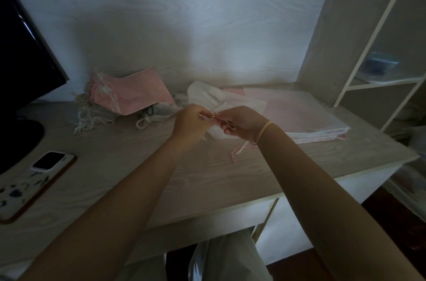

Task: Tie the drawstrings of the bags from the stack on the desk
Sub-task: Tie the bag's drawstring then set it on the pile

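A white cloth bag [208, 95] lies at the middle of the desk, its gathered mouth toward me. My left hand [190, 122] and my right hand [242, 122] meet over that mouth, each pinching a white drawstring [220, 108] between curled fingers. On the right lies the flat stack of pink and white bags [304, 119], a pink cord [239, 151] trailing off its near corner. A pile of cinched bags [129, 95], pink on top, sits to the left with loose cords [88, 121] spilling out.
A dark monitor [23, 61] and its round base [20, 135] stand at the left. A phone [51, 161] lies on a patterned pad [27, 190] near the desk's front left. White shelving [378, 78] rises at the right. The desk edge [299, 190] runs below my forearms.
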Demonstrator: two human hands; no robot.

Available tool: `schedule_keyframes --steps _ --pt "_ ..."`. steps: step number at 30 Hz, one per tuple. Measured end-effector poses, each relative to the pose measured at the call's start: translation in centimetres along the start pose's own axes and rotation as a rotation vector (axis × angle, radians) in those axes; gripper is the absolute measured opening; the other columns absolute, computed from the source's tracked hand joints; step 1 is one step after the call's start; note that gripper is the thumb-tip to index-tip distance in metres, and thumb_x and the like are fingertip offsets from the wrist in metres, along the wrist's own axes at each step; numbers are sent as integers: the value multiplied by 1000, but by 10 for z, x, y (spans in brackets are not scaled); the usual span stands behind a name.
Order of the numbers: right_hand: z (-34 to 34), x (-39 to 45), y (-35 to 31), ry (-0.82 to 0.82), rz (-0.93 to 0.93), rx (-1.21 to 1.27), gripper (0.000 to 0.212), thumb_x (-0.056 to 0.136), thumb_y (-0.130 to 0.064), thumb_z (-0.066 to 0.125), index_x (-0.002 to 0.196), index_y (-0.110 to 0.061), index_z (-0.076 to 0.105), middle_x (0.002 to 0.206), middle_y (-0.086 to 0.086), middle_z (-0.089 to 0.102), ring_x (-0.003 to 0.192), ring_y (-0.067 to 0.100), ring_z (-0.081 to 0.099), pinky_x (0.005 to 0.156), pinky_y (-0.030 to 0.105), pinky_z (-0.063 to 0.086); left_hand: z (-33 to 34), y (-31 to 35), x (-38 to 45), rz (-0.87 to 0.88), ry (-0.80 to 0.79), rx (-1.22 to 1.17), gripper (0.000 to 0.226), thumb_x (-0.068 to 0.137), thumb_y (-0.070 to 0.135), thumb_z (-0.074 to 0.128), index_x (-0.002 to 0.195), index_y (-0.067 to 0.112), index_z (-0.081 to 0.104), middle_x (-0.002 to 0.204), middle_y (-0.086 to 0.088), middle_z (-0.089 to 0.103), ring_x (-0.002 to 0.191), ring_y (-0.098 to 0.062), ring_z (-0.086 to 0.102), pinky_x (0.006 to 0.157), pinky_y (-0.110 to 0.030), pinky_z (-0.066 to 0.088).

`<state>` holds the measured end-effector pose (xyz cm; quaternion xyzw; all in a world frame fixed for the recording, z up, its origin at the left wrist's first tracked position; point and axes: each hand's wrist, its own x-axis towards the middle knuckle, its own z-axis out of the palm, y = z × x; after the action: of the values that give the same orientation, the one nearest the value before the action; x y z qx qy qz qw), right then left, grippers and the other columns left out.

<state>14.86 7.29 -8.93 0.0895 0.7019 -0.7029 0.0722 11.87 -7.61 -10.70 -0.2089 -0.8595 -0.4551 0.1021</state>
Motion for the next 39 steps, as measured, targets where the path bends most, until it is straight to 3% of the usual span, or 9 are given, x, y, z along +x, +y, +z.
schedule_keyframes --steps 4,10,15,19,25,29,31,33,39 --pt "-7 2 2 52 -50 26 23 87 3 62 108 12 62 75 12 63 63 15 60 59 22 53 -1 -1 5 -184 -74 -215 4 81 17 72 78 15 73 68 2 64 61 -8 58 62 -22 46" --pt "-8 3 5 84 -78 45 25 85 9 60 110 11 63 80 18 66 70 21 65 71 26 60 -2 -9 12 -512 -182 -652 12 87 12 57 75 10 61 70 -7 60 62 -18 54 63 -30 44" --pt "-11 13 10 377 -155 -101 17 82 7 66 98 9 69 55 3 67 47 10 63 55 21 57 -5 -22 15 -491 -121 -485 20 92 20 52 76 11 58 58 -4 53 50 -16 48 48 -23 37" --pt "-26 20 13 697 -222 -382 8 79 0 70 81 -5 75 69 9 72 54 16 65 60 27 57 -7 -41 14 -462 -9 -291 31 91 34 58 72 11 64 56 -6 54 49 -18 47 51 -26 36" --pt "-25 16 10 519 -268 -648 6 82 -11 70 82 -14 75 80 7 74 41 2 54 50 15 49 -15 -51 16 -509 44 -351 22 88 32 65 78 12 65 64 -6 61 49 -14 55 49 -21 43" --pt "-16 10 5 227 -191 -1119 45 74 -42 77 110 -16 66 101 -5 59 88 11 58 86 27 49 -19 -43 28 -440 62 -477 22 89 19 63 70 9 60 59 -8 60 42 -13 56 42 -22 45" --pt "-7 15 7 235 -141 -1351 37 79 -36 73 109 -17 65 106 -1 58 101 18 56 92 33 46 -19 -35 33 -413 61 -551 24 90 16 62 68 9 55 62 -8 58 49 -18 58 42 -23 48" --pt "3 18 3 374 -217 -1298 14 88 -20 56 90 -11 66 98 9 65 99 28 62 84 32 47 -25 -28 36 -386 108 -587 16 89 18 62 76 14 54 73 -8 61 58 -20 59 47 -26 49" --pt "51 30 -42 711 -607 -892 15 89 -8 46 90 -1 59 88 24 65 80 37 61 63 32 36 -70 -42 40 -280 453 -432 27 74 20 59 99 19 49 104 -6 57 82 -18 54 73 -29 47"
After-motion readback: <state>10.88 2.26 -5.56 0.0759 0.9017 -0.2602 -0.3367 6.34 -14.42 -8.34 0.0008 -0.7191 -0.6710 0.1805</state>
